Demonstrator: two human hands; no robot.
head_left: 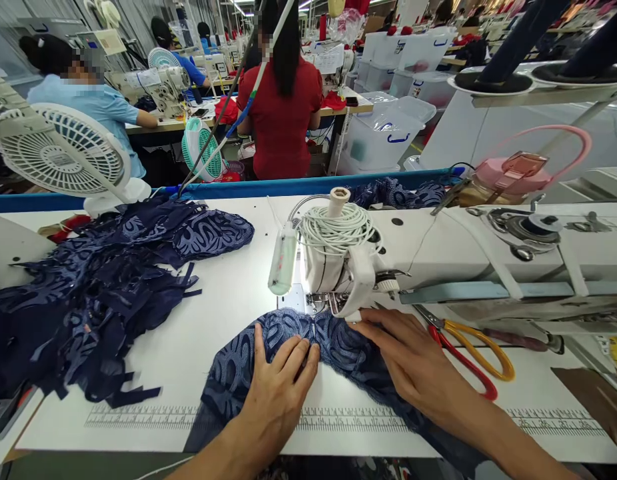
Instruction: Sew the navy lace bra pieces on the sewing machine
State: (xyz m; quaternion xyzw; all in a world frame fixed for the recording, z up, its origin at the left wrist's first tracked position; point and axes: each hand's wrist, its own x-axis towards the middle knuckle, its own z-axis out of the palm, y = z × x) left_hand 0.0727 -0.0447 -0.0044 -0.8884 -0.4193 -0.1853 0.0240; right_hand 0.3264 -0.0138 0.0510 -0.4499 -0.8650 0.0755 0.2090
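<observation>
Navy lace fabric [283,327] lies at the sewing machine's needle area, its scalloped upper edge near the presser foot [318,303]. My left hand [283,380] rests on this piece, left of the needle, fingers stretched out and pressing it to the table. Over the fabric's right part, my right hand [408,360] reaches toward the machine head [338,267]. Its fingers are extended, with the fingertips at a small white tab below the head; whether they also touch the lace is hidden. The fabric's right end runs beneath my right forearm.
Scissors [468,347] with red and yellow handles lie right of my right hand. A heap of navy lace pieces [98,300] covers the table's left side. Behind stand a white fan [63,150] and a pink-lidded jar [513,173]. Several people work at machines beyond.
</observation>
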